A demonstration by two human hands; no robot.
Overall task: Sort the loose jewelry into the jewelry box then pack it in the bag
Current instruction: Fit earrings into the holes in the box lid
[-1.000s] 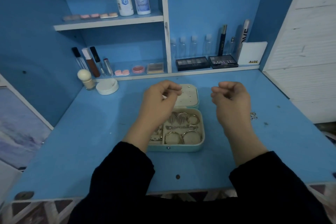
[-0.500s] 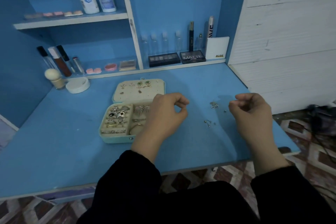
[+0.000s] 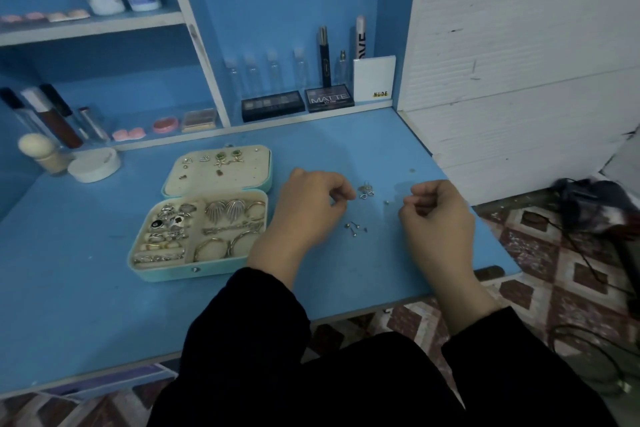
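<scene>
The teal jewelry box (image 3: 166, 274) lies open on the blue desk, left of both hands. Its base holds rings, hoops and shell-shaped earrings, and several earrings are pinned in its lid (image 3: 249, 173). To its right lies loose jewelry: a small silver cluster (image 3: 366, 190), a few studs (image 3: 355, 228) and one tiny stud (image 3: 386, 202). My left hand (image 3: 308, 210) hovers just left of the cluster, its fingers curled and thumb meeting forefinger. My right hand (image 3: 438, 217) is curled the same way, right of the tiny stud. I see nothing held in either hand. No bag is visible.
A white round jar (image 3: 94, 165) and a sponge applicator (image 3: 38, 152) stand at the back left. Makeup palettes (image 3: 329, 99), small bottles and tubes line the back shelf. The desk's right edge (image 3: 498, 253) is close to my right hand, with cables on the tiled floor beyond.
Both hands moved from over the open box to the right, above the loose jewelry. The view swung right with them, so the box now lies to the left.
</scene>
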